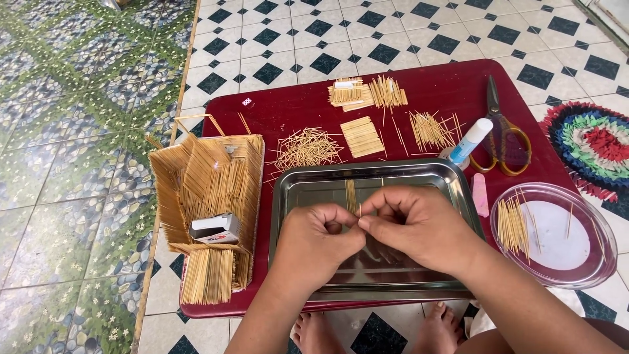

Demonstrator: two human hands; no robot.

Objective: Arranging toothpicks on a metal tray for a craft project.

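Above shiny rectangular steel tray (419,172): left hand (314,242) and right hand (413,226), fingertips pinched shut together on thin wooden toothpick (360,210).

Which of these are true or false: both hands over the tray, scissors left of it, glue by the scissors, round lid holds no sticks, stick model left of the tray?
1. Both hands, left and right, are over the tray. True.
2. Scissors lie left of the tray. False: upper right.
3. Glue lies beside the scissors. True.
4. The round lid holds no sticks. False: several sticks lie in it.
5. The stick model stands left of the tray. True.
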